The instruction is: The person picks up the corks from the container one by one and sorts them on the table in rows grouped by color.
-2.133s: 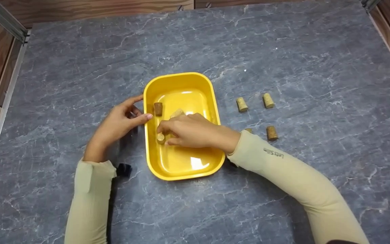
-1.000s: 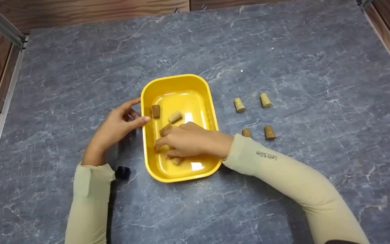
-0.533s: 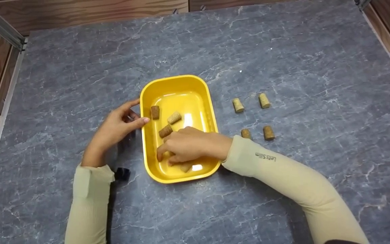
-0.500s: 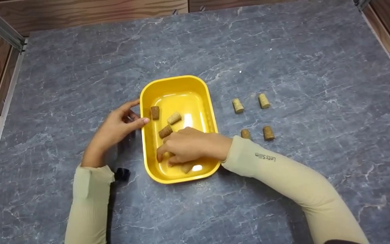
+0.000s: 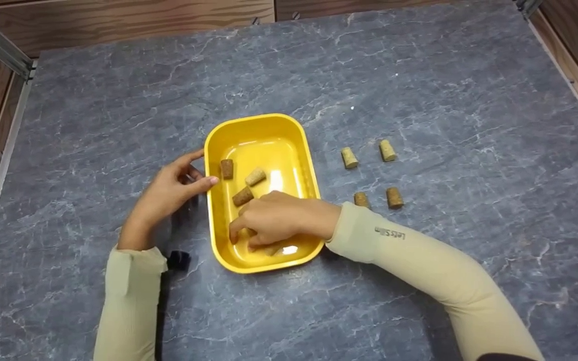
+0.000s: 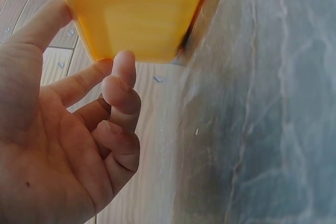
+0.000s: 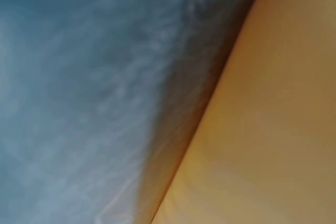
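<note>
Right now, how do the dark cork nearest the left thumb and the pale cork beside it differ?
The dark cork is reddish brown; the pale cork is light tan. In the head view, the dark cork points nearly straight up; the pale cork slants. The dark cork is nearer the left side of the yellow tray than the pale cork. Both are inside it.

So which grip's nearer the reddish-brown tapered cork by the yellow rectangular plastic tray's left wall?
Left. The left grip holds the tray's left rim, thumb near the cork; the right grip is inside the tray, farther off, past a second brown cork.
</note>
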`<state>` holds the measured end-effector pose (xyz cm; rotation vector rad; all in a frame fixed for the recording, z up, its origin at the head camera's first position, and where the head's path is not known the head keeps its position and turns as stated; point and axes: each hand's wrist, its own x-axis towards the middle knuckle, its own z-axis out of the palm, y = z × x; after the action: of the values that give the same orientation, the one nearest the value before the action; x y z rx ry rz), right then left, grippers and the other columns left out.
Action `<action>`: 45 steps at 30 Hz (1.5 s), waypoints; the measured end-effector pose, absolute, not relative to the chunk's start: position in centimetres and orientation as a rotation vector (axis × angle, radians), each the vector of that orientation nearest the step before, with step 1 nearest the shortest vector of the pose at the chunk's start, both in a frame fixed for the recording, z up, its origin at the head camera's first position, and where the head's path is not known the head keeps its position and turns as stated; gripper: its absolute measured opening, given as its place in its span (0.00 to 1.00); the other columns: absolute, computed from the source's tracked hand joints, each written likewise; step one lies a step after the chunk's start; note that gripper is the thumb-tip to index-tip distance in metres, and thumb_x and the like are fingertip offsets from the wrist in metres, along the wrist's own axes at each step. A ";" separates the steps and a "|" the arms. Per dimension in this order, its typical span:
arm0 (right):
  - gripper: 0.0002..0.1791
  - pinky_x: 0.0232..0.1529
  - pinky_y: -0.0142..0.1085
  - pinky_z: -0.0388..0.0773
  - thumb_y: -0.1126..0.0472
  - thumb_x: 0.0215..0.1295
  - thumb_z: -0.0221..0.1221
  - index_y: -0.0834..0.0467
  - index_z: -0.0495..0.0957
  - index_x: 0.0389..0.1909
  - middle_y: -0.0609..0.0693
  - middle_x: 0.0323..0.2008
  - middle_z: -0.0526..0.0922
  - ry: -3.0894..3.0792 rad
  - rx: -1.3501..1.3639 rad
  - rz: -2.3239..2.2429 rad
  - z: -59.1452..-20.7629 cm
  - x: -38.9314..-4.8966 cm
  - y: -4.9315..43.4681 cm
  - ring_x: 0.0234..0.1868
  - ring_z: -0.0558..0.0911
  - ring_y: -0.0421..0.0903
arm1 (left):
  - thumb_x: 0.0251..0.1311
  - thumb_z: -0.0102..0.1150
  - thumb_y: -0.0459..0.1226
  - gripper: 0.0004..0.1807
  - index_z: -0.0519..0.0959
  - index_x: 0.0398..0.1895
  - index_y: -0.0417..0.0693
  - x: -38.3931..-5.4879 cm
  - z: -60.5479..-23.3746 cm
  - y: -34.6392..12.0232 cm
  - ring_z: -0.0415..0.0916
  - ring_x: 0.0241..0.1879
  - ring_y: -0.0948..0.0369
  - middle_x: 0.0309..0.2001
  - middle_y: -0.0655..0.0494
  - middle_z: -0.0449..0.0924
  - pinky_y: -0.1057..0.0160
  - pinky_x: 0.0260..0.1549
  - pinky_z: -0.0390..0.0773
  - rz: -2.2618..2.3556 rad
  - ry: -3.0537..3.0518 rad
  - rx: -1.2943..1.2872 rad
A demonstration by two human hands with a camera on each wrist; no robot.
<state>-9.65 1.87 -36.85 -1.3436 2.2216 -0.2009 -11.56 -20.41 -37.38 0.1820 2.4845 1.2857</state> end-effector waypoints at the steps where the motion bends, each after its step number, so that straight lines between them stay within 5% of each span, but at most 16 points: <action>1: 0.16 0.32 0.41 0.75 0.51 0.64 0.61 0.40 0.79 0.53 0.41 0.35 0.83 2.218 -1.342 -0.200 -36.9 -9.7 1.9 0.30 0.76 0.41 | 0.61 0.62 0.49 0.36 0.63 0.72 0.52 -11.5 -37.4 -20.4 0.69 0.31 0.61 0.37 0.51 0.77 0.67 0.28 0.70 1.287 2.484 0.181; 5: 0.17 0.33 0.41 0.75 0.51 0.64 0.61 0.39 0.79 0.53 0.41 0.33 0.81 2.228 -1.335 -0.207 -36.9 -9.8 1.9 0.30 0.76 0.41 | 0.61 0.62 0.49 0.36 0.63 0.72 0.52 -11.6 -37.4 -20.4 0.69 0.31 0.60 0.37 0.51 0.77 0.67 0.27 0.70 1.290 2.483 0.179; 10: 0.16 0.41 0.45 0.78 0.51 0.65 0.60 0.41 0.78 0.53 0.43 0.52 0.81 2.288 -1.315 -0.218 -36.6 -10.0 2.2 0.47 0.80 0.42 | 0.61 0.62 0.49 0.36 0.64 0.71 0.53 -11.6 -37.3 -20.5 0.69 0.32 0.59 0.38 0.50 0.77 0.67 0.27 0.70 1.288 2.485 0.175; 12: 0.16 0.42 0.46 0.78 0.50 0.65 0.60 0.41 0.79 0.53 0.44 0.52 0.82 2.296 -1.306 -0.210 -36.4 -10.1 2.5 0.49 0.80 0.43 | 0.61 0.62 0.49 0.36 0.64 0.71 0.53 -11.6 -37.2 -20.5 0.69 0.32 0.59 0.38 0.50 0.77 0.67 0.28 0.70 1.282 2.488 0.177; 17: 0.17 0.35 0.44 0.75 0.47 0.63 0.62 0.40 0.79 0.53 0.44 0.33 0.82 2.263 -1.283 -0.196 -35.9 -10.2 3.5 0.33 0.78 0.42 | 0.61 0.62 0.50 0.37 0.64 0.71 0.53 -11.6 -37.2 -20.5 0.69 0.32 0.59 0.38 0.50 0.77 0.67 0.28 0.70 1.278 2.493 0.191; 21: 0.21 0.31 0.41 0.72 0.42 0.59 0.64 0.41 0.79 0.52 0.43 0.27 0.79 2.229 -1.284 -0.169 -35.5 -10.3 4.2 0.31 0.76 0.41 | 0.61 0.62 0.50 0.37 0.63 0.72 0.54 -11.6 -37.1 -20.5 0.69 0.32 0.59 0.38 0.50 0.77 0.67 0.29 0.70 1.276 2.491 0.192; 45: 0.11 0.32 0.39 0.70 0.40 0.62 0.60 0.41 0.80 0.38 0.42 0.35 0.81 2.133 -1.246 -0.022 -35.1 -9.7 5.1 0.31 0.76 0.43 | 0.61 0.62 0.50 0.37 0.63 0.72 0.54 -11.5 -37.3 -20.6 0.69 0.33 0.58 0.39 0.50 0.77 0.67 0.30 0.70 1.272 2.487 0.179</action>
<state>-9.74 5.12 -35.12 -1.2463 2.1334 -0.0220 -11.49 -20.57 -37.30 0.1791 2.4873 1.2715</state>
